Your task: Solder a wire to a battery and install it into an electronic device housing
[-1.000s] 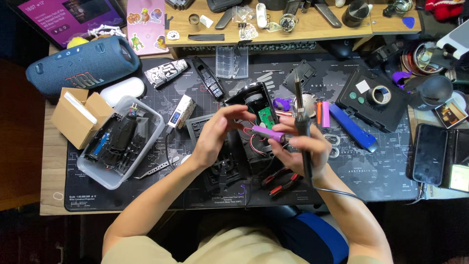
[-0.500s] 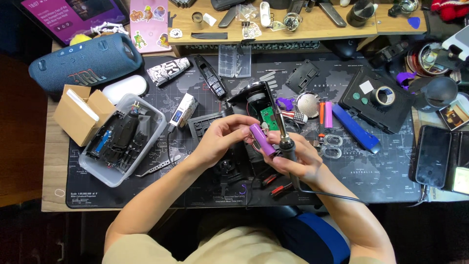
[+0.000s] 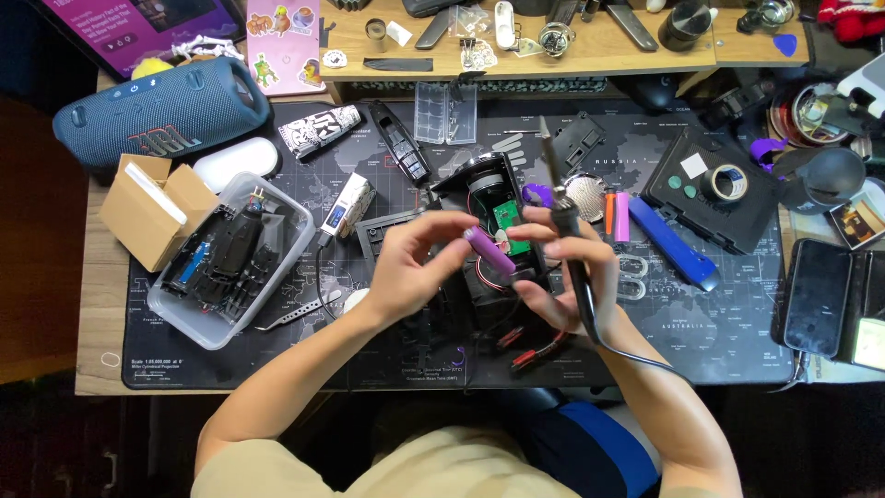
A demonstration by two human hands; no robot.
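My left hand (image 3: 410,267) pinches the upper left end of a purple cylindrical battery (image 3: 489,253) held over the middle of the desk mat. My right hand (image 3: 562,277) holds the battery's lower end with its fingers and also grips a black soldering iron (image 3: 564,221), whose tip points up and away from me. Its cable runs off to the lower right. Just behind the battery lies an opened black device (image 3: 489,198) with a small green circuit board (image 3: 508,221) and thin red wires.
A clear plastic tub (image 3: 277,267) of black parts sits left, with a cardboard box (image 3: 152,212) and a blue cylindrical speaker (image 3: 157,111). To the right lie a second purple battery (image 3: 623,217), a blue tool (image 3: 673,244), a tape roll (image 3: 725,182) and a phone (image 3: 820,295). Red-handled clips (image 3: 539,346) lie near me.
The soldering iron has swung from hanging down in my right hand to pointing upward. The purple battery has turned and risen slightly between both hands.
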